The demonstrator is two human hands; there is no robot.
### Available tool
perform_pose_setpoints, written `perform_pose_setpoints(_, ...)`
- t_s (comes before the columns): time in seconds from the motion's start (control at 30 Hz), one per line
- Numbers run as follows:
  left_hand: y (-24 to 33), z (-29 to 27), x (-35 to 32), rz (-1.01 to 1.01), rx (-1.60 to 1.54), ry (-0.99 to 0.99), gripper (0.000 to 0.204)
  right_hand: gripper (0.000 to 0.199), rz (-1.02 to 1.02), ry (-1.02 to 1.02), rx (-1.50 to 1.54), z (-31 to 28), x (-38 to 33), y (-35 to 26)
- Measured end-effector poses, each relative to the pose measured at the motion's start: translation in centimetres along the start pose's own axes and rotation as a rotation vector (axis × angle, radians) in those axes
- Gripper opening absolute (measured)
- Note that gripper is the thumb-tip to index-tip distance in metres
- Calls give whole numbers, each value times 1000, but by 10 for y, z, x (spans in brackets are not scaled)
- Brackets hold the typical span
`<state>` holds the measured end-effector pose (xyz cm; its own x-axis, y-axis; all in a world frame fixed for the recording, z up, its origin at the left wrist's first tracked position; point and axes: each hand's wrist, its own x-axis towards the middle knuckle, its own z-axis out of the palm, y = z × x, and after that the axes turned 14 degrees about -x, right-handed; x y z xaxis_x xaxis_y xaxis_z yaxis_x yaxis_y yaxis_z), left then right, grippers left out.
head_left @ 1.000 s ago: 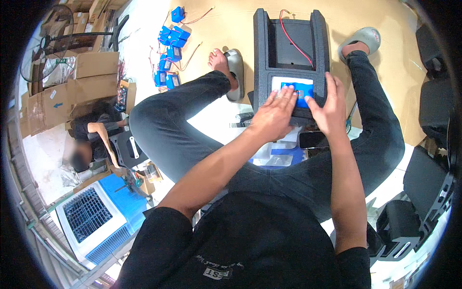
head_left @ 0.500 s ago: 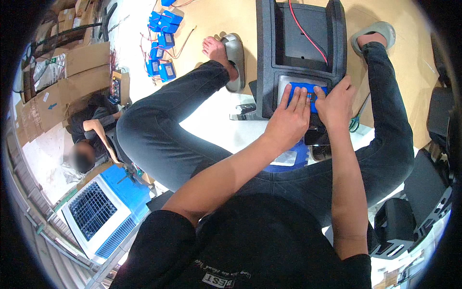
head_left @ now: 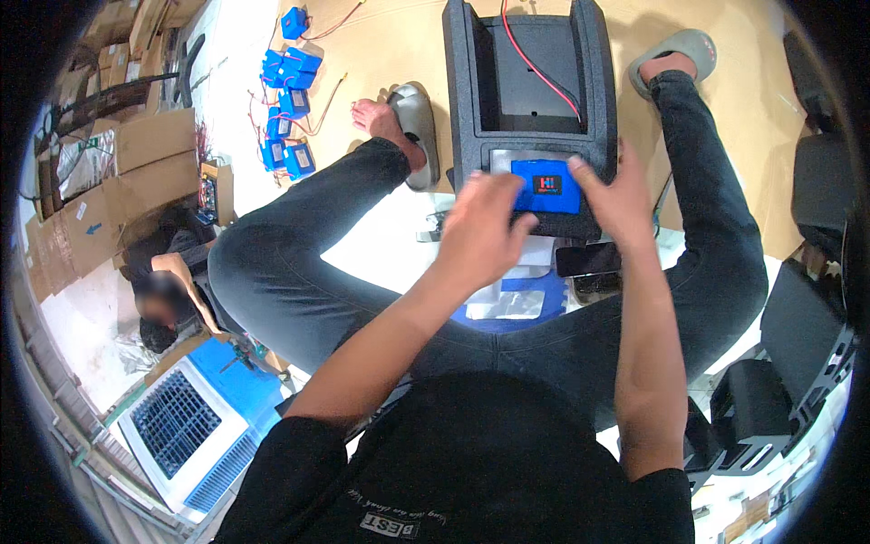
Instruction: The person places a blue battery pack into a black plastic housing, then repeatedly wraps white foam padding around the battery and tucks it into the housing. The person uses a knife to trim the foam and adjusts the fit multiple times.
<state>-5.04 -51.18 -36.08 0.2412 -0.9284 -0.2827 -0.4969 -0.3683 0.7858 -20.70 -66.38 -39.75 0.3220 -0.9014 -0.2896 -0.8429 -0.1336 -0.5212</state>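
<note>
A black case (head_left: pixel 469 91) with a deep, open compartment lies between my legs, a red wire (head_left: pixel 535 68) running into it. On its near flat panel sits a blue rectangular sticker (head_left: pixel 546 205) with a dark printed square, over a silvery patch (head_left: pixel 500 163). My left hand (head_left: pixel 485 227) is at the sticker's left edge, motion-blurred, its thumb spread from the fingers and nothing visible in its grasp. My right hand (head_left: pixel 621 199) holds the case's right side, with the thumb at the sticker's upper right corner and the fingers along the outer wall, partly hidden.
Several blue battery packs (head_left: pixel 294 102) with thin wires lie at the upper left. A dark phone (head_left: pixel 589 260) and a blue round item (head_left: pixel 507 313) are nearer me. Another person (head_left: pixel 186 290) works at the left beside a blue-white air cooler (head_left: pixel 186 408). Black parts (head_left: pixel 752 408) stand at the right.
My left hand has lifted from the sticker and drawn leftward, uncovering its print. My right thumb has moved to the sticker's upper corner. The whole view has shifted slightly.
</note>
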Motion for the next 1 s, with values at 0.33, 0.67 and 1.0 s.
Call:
perform_pose_setpoints(0.33, -34, -2, 19, -590, -305, 265, 115, 103, -120, 99, -162, 3, 6, -31)
perform_pose_setpoints(0.67, -43, 3, 22, -419, -180, 260, 118, 76, -499, 5, -527, 31, 5, -77)
perform_pose_setpoints(1.0, -52, 0, 34, -602, -110, 303, 110, 64, -545, 37, -610, 61, 10, -88)
